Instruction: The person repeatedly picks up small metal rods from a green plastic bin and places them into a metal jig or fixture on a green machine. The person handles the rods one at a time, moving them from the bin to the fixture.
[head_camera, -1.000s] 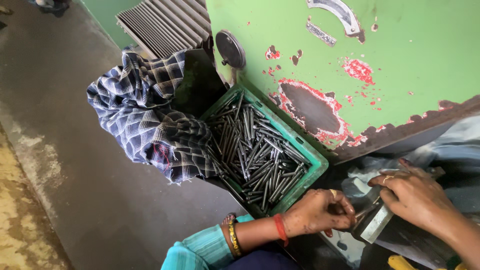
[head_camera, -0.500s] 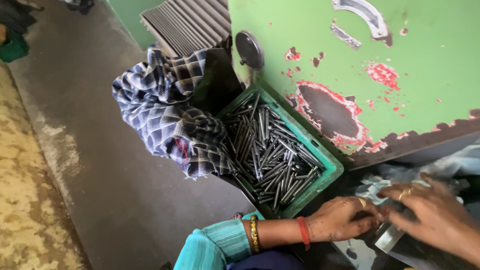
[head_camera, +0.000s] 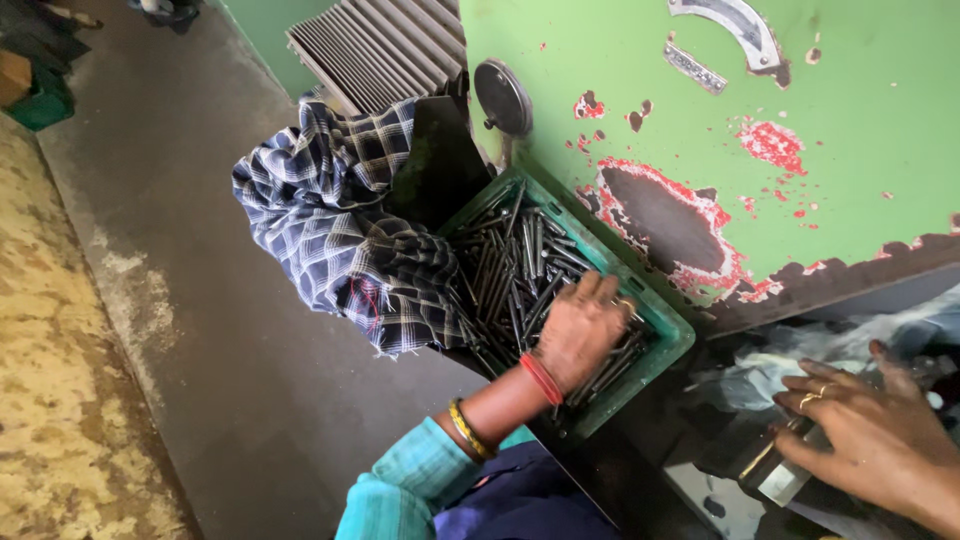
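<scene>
L hand (head_camera: 578, 330) atop rods (head_camera: 520, 270), in crate (head_camera: 668, 338)

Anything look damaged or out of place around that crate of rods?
The green machine panel has paint chipped off in red and dark patches just above the green crate. A checked cloth is draped over the crate's far edge. The rods lie jumbled.

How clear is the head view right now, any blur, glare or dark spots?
Head view: the left hand in the green crate of metal rods is sharp; the right hand sits in deep shadow at the lower right; no strong glare.
</scene>
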